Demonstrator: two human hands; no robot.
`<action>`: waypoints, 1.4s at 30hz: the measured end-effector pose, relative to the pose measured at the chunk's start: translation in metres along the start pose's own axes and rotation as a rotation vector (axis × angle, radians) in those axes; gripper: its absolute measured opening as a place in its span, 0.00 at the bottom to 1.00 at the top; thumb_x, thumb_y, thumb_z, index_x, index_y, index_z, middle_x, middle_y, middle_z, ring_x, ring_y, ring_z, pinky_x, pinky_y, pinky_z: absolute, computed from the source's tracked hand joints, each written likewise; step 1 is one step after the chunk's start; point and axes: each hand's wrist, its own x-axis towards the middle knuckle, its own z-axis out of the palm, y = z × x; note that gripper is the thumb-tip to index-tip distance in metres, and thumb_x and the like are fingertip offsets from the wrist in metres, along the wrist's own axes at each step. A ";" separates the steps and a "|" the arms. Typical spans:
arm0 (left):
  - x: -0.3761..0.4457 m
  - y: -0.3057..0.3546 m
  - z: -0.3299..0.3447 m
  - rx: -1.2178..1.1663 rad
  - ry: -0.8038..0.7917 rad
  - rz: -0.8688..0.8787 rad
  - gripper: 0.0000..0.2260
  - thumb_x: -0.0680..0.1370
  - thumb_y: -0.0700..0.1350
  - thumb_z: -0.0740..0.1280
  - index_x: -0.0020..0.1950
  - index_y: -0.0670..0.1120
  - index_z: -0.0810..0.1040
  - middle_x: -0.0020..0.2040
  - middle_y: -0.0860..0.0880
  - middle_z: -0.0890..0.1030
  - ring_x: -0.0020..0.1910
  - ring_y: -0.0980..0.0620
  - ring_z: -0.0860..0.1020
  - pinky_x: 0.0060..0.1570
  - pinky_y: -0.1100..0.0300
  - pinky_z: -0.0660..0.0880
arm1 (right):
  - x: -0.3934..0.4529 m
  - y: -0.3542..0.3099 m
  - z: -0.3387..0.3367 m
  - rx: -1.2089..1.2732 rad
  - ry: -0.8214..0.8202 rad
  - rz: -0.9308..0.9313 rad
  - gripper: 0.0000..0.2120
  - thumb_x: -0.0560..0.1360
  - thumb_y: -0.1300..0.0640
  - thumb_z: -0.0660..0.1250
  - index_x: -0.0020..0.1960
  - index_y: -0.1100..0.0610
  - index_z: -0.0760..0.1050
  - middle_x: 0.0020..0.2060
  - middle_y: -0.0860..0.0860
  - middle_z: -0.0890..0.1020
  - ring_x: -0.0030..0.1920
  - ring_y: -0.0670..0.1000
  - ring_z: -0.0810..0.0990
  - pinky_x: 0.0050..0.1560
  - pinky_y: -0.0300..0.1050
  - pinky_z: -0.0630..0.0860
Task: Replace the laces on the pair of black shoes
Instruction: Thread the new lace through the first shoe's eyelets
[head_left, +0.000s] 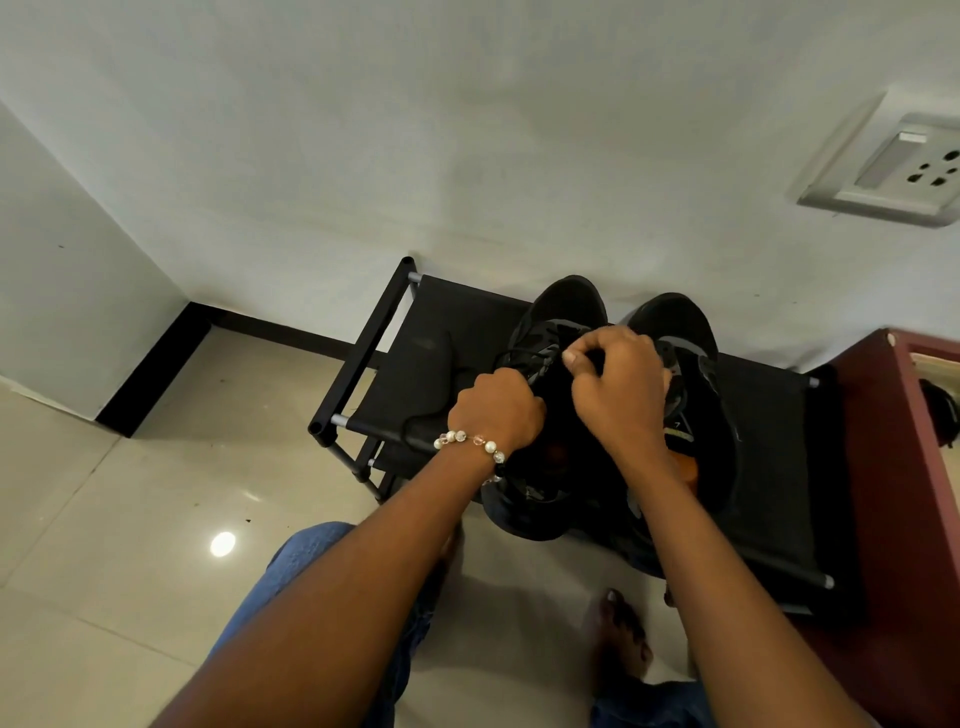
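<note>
Now two black shoes sit side by side on a black shoe rack (447, 332); the left hand (496, 410) clenches the left shoe (561, 312) at its side; the right hand (618, 384) pinches a black lace (524, 356) over its tongue; the right shoe (680, 322) lies just beside that grip.

Two black shoes stand on one black shoe rack (769, 415): the left shoe (563, 304) at about twelve o'clock, the right shoe (675, 317) toward one o'clock. Two hands work over them, the left hand (493, 408) wearing one bead bracelet (470, 441), and the right hand (618, 384). One wall socket (898, 171) sits at two o'clock and one maroon cabinet (904, 519) at three o'clock.
</note>
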 end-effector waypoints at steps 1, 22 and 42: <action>0.000 0.000 0.000 -0.006 -0.002 0.003 0.11 0.79 0.51 0.62 0.47 0.42 0.71 0.54 0.41 0.77 0.51 0.38 0.77 0.41 0.53 0.69 | 0.002 -0.001 -0.003 0.174 0.028 0.056 0.05 0.77 0.59 0.66 0.44 0.51 0.76 0.43 0.44 0.79 0.51 0.47 0.77 0.58 0.48 0.71; 0.006 -0.001 0.004 0.000 -0.001 0.002 0.15 0.80 0.50 0.60 0.60 0.40 0.71 0.57 0.39 0.76 0.54 0.37 0.77 0.43 0.52 0.71 | 0.007 0.004 -0.011 -0.436 -0.165 -0.251 0.13 0.79 0.50 0.62 0.55 0.55 0.82 0.52 0.53 0.76 0.56 0.54 0.73 0.54 0.56 0.74; 0.008 0.000 0.003 0.019 -0.005 -0.024 0.17 0.79 0.50 0.60 0.63 0.41 0.70 0.60 0.39 0.75 0.57 0.35 0.76 0.44 0.51 0.70 | 0.013 0.009 -0.010 0.051 -0.155 -0.208 0.11 0.77 0.57 0.68 0.58 0.59 0.79 0.48 0.52 0.78 0.47 0.48 0.77 0.50 0.42 0.75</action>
